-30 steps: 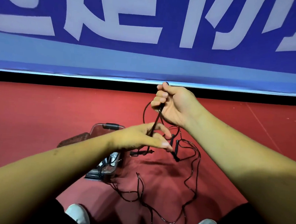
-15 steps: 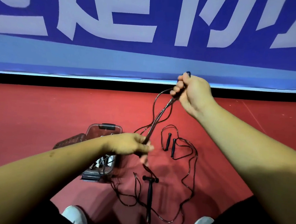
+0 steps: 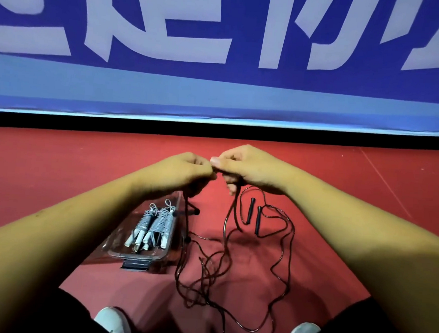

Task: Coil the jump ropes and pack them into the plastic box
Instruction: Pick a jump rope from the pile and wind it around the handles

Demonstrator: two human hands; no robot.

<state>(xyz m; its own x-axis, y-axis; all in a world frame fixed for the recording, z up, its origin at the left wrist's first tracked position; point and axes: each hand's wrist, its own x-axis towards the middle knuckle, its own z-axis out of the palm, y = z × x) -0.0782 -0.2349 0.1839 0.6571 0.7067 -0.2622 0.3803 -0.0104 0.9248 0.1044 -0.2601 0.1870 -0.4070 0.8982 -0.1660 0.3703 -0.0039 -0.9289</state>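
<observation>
Both hands apparently pinch rope over open floor beside box.

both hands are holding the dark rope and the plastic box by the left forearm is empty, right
Not quite. The plastic box is not empty: the head view shows coiled pale jump ropes lying in it. The rest holds: the left hand and the right hand both grip the dark rope, and the box sits by the left forearm.
</observation>
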